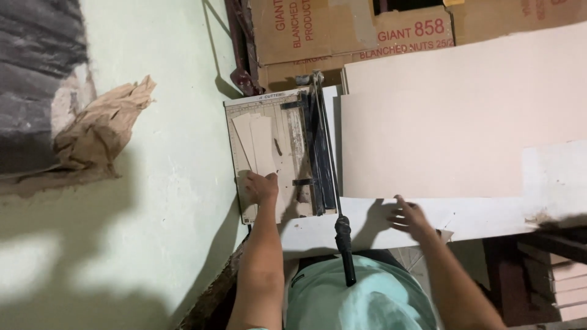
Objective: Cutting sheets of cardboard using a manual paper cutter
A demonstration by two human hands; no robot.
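A paper cutter [287,116] with a beige gridded base and a dark blade arm lies on a white tabletop. Its black handle [344,244] points toward me. Two pale narrow card strips [260,143] lie on the cutter base. My left hand [262,186] rests on the near ends of those strips, fingers pressed down on them. My right hand [411,217] hovers with spread fingers over the near edge of a large pale card sheet [452,134], right of the blade, holding nothing.
Brown cardboard boxes [342,33] stand behind the cutter. A pale green wall [165,183] with crumpled brown paper [101,131] is on the left. Stacked pale sheets [565,284] sit low at the right, below the white table edge [489,217].
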